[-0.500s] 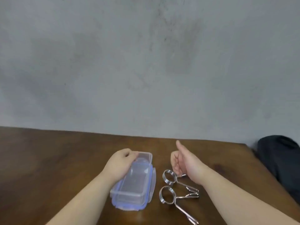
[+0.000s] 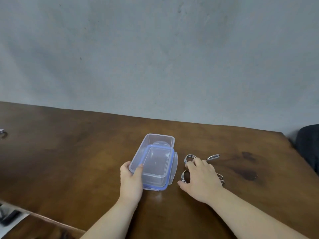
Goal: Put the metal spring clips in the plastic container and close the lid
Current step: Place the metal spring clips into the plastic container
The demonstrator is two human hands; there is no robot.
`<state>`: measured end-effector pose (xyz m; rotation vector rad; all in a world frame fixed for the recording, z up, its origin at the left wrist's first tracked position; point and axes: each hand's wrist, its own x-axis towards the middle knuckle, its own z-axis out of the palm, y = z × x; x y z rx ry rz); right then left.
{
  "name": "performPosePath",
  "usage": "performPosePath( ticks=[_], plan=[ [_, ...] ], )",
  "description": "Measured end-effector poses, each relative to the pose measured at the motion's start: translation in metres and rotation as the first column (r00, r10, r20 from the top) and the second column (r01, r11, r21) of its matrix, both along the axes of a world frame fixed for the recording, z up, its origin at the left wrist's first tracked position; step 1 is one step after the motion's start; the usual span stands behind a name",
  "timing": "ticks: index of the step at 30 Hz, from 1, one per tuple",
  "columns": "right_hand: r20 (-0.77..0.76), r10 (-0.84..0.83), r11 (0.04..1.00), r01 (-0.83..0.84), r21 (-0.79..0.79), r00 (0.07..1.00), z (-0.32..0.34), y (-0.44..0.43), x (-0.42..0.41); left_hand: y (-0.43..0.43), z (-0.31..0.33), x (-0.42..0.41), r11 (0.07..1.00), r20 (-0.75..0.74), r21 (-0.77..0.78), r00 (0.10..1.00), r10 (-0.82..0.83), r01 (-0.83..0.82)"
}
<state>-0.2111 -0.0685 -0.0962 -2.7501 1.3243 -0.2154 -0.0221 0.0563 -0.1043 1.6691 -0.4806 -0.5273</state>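
Note:
A clear plastic container (image 2: 156, 140) sits on the brown wooden table (image 2: 69, 152), overlapping its blue-rimmed lid (image 2: 170, 171) and shifted toward the far left of it. My left hand (image 2: 131, 180) grips the container's near-left rim, thumb over the edge. To the right lie two metal spring clips. The farther clip (image 2: 213, 157) shows its ring and one handle. Of the nearer clip (image 2: 185, 176), only its ring and its ends show. My right hand (image 2: 202, 178) rests palm down over both clips, fingers spread and touching the rings.
A dark object (image 2: 309, 149) sits past the table's right corner. A small metal piece (image 2: 2, 132) shows at the left edge. The table's near-left edge runs diagonally, with dark and white items (image 2: 8, 216) below it. A grey wall stands behind.
My left hand moved from the container's far end to its near-left rim, and the container now sits offset from the lid. My right hand turned from thumb-up to palm down on the clips.

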Motion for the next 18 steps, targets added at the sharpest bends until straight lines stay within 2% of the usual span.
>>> performPosePath(
  ticks=[6, 15, 18],
  plan=[
    [-0.052, -0.037, 0.999, 0.039, 0.025, 0.998, 0.002, 0.003, -0.007, -0.008, 0.003, 0.001, 0.999, -0.046, -0.054, 0.999, -0.008, 0.005],
    [0.128, -0.071, 0.981, 0.046, 0.190, 0.989, 0.002, 0.003, -0.025, -0.030, 0.003, 0.025, 0.989, -0.166, -0.113, 0.980, -0.112, 0.094],
    [0.247, -0.124, 0.973, 0.068, 0.221, 0.961, 0.009, 0.002, -0.031, -0.039, 0.005, 0.035, 0.985, -0.185, -0.113, 0.971, -0.151, 0.132]
  ],
)
